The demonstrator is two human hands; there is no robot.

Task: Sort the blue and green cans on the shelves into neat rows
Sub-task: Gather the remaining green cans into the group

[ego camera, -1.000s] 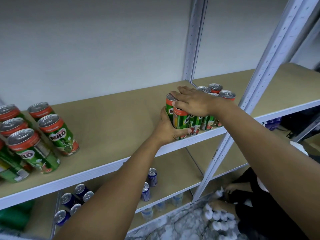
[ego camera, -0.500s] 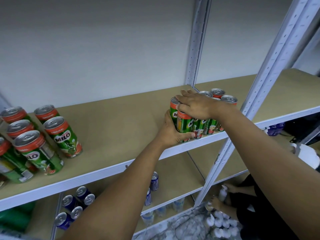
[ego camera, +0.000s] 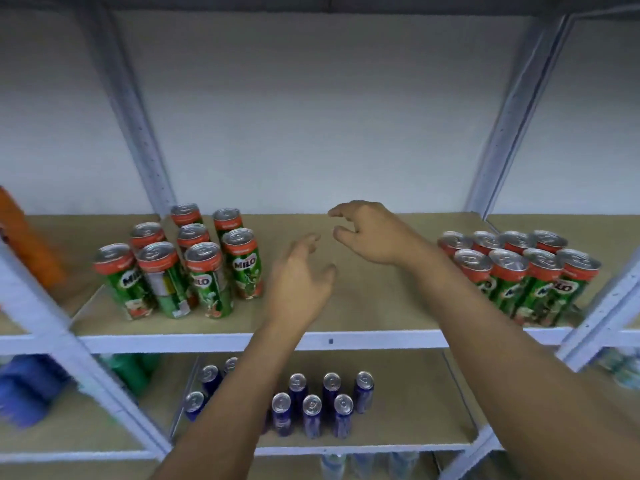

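Both my hands hover empty over the shelf (ego camera: pixel 363 306) — left hand (ego camera: pixel 298 282) loosely spread, right hand (ego camera: pixel 370 233) fingers loosely curled. Green cans (ego camera: pixel 180 265) left, a neat block (ego camera: pixel 519 271) right — blue cans (ego camera: pixel 311 403) below.

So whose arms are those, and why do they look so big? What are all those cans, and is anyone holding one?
The camera sits on a person's head and looks down, so their own arms look big and close. The left hand and the right hand hang over a bare part of the upper shelf, fingers loose, holding nothing. On the left of that shelf stands a loose bunch of green cans. On the right, more green cans stand in two neat rows. On the lower shelf stand blue cans.
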